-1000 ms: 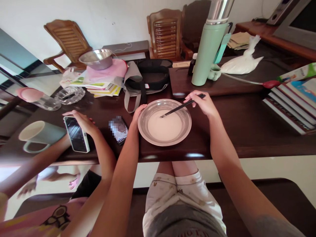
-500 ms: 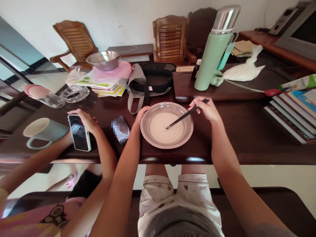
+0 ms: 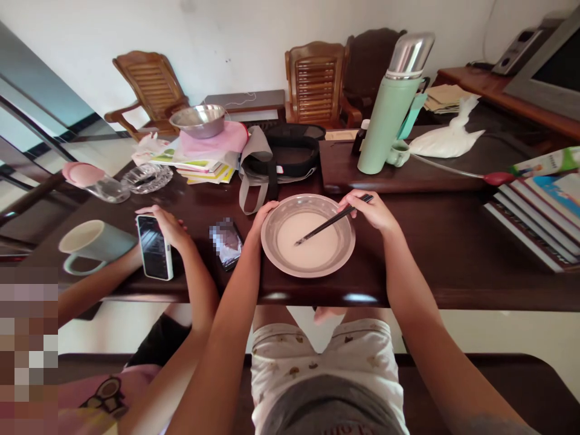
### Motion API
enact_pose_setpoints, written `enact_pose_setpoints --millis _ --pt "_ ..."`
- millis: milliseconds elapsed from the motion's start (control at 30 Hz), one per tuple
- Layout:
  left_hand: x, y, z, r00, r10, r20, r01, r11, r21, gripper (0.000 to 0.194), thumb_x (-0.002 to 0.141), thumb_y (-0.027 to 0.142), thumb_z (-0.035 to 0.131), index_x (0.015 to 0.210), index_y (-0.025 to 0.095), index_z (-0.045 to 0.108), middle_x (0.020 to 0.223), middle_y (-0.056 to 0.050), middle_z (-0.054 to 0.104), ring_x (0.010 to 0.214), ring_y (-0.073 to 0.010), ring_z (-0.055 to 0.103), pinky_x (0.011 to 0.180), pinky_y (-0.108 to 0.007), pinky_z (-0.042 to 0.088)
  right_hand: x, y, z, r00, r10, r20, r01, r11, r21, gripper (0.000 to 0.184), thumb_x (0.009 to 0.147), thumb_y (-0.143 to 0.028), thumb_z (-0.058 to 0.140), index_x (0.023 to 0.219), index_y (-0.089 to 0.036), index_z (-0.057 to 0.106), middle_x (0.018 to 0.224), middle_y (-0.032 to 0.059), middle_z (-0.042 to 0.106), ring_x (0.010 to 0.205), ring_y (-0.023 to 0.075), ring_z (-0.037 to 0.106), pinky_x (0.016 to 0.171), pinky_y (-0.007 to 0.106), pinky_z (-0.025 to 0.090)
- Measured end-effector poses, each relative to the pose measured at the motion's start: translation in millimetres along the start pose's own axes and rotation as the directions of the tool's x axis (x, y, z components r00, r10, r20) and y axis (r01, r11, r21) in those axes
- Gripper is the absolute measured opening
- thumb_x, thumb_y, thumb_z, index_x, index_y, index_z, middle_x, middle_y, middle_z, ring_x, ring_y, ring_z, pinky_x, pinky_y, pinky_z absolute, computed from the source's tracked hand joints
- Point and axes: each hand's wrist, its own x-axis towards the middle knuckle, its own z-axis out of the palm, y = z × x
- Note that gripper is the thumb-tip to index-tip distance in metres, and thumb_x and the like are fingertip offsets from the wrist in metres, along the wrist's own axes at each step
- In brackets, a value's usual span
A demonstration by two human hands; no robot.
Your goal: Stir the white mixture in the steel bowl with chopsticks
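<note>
A shallow metal bowl (image 3: 344, 241) of pale, creamy liquid sits near the front edge of the dark wooden table (image 3: 435, 241). My left hand (image 3: 259, 219) grips the bowl's left rim. My right hand (image 3: 371, 209) is closed on dark chopsticks (image 3: 333, 220), whose tips dip into the liquid left of the bowl's centre.
On my left, another person's hand (image 3: 170, 227) holds a phone (image 3: 154, 246); a second phone (image 3: 225, 243) lies beside the bowl. A mug (image 3: 90, 243), a glass ashtray (image 3: 148, 177), stacked books with a steel bowl (image 3: 199, 119), a black bag (image 3: 283, 154), a green thermos (image 3: 392, 109) and books (image 3: 539, 208) crowd the table.
The chopstick tips swept from the bowl's centre toward its left side while my right hand shifted slightly. The view tilted down a little. My left hand stayed on the rim.
</note>
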Motion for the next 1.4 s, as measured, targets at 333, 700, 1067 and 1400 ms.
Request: enact_pose_setpoints --millis 333,700,1067,1400 --pt "-3.3 0.8 2.5 1.0 0.004 -0.015 -0.004 0.999 -0.034 0.014 0.074 0.025 0.06 0.069 0.014 0.064 0.059 -0.002 0.065 0.052 -0.0142 0.06 0.056 -0.025 0.048 3.2 6.1 -0.7 0.998 0.01 -0.065 -0.009 1.0 0.019 0.032 0.079 -0.049 0.063 0.075 -0.018 0.071 0.071 0.0057 0.072 0.057 0.0134 0.06 0.046 0.024 0.041" --pt "-9.6 1.2 5.3 0.992 -0.011 -0.123 -0.002 0.995 -0.104 0.017 0.076 0.024 0.056 0.064 0.013 0.063 0.056 -0.003 0.064 0.049 -0.0142 0.059 0.053 -0.024 0.047 3.9 8.0 1.4 0.999 0.012 -0.042 -0.011 1.0 0.021 0.033 0.079 -0.05 0.062 0.077 -0.018 0.07 0.074 0.0059 0.073 0.062 0.015 0.062 0.048 0.025 0.043" --pt "-10.2 -1.2 5.8 0.994 0.024 -0.102 -0.033 0.995 -0.091 0.018 0.077 0.025 0.053 0.067 0.014 0.063 0.057 -0.002 0.064 0.049 -0.0137 0.058 0.053 -0.024 0.048 3.9 8.9 -0.3 0.999 -0.008 -0.045 0.01 0.999 0.031 0.032 0.081 -0.048 0.061 0.079 -0.018 0.071 0.074 0.0061 0.073 0.065 0.0151 0.064 0.048 0.023 0.043" --pt "-11.1 1.4 8.4 0.992 0.002 -0.129 -0.014 0.996 -0.09 0.02 0.079 0.024 0.051 0.066 0.014 0.063 0.057 -0.002 0.064 0.049 -0.0131 0.058 0.054 -0.024 0.047 4.3 9.6 -0.8 0.999 0.0 -0.053 0.002 0.999 0.032 0.033 0.08 -0.05 0.062 0.077 -0.018 0.071 0.072 0.006 0.073 0.06 0.0144 0.062 0.047 0.024 0.042"
